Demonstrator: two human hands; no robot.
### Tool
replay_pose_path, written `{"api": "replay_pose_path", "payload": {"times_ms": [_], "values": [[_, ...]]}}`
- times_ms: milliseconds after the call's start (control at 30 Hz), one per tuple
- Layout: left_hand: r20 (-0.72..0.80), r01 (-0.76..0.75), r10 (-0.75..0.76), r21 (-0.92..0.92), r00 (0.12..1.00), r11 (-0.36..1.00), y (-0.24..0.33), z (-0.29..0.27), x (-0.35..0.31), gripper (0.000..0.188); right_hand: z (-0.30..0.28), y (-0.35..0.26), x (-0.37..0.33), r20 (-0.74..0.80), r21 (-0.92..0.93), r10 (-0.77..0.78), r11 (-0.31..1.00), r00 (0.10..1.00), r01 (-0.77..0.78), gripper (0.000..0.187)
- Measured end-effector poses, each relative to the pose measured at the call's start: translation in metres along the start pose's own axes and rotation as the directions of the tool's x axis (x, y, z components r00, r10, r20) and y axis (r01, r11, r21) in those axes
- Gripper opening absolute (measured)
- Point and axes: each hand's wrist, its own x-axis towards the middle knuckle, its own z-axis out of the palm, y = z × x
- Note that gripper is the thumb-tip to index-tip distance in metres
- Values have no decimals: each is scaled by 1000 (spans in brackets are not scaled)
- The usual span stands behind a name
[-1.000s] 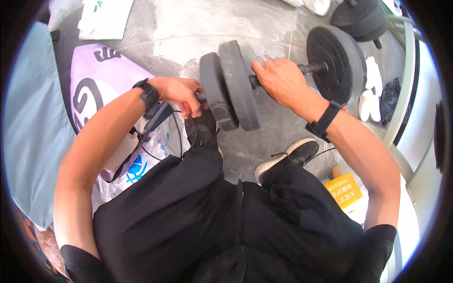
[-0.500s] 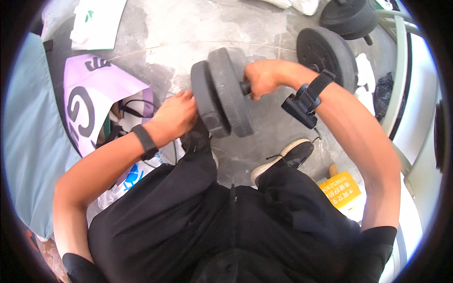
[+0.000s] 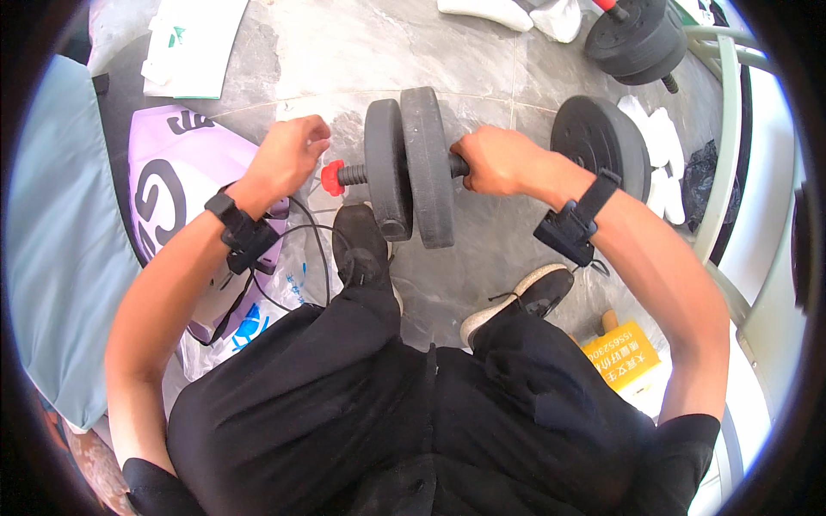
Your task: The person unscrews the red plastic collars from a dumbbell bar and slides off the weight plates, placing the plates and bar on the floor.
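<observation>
While my right hand [image 3: 497, 162] grips the bar [image 3: 458, 166] of the black dumbbell [image 3: 428, 172] between my hands, my left hand [image 3: 288, 156] hovers free, loosely curled, just beside the bar's red end nut [image 3: 331, 178].

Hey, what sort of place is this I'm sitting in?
Probably a lived-in indoor room, not a proper gym, though I can't be sure. Your right hand grips a black dumbbell, but a purple bag and a white sheet also lie on the grey tiled floor.
</observation>
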Motion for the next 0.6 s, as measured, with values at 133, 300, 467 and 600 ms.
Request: {"api": "replay_pose_path", "payload": {"times_ms": [133,300,467,600], "values": [[3,-255,255,-6,967,967,18,8,-20,32,1,-5,-15,-63,24,88,996,994,-87,29],[-7,-511,523,201,852,836,16,29,-34,42,-5,-19,-26,-39,93,180,980,983,-176,31],[287,13,58,-240,956,971,5,17,-13,29,3,-11,-32,-44,238,89,968,995,-76,30],[447,250,-6,-491,895,835,-17,20,-13,43,4,-12,-33,-67,270,59,962,996,-39,29]]}}
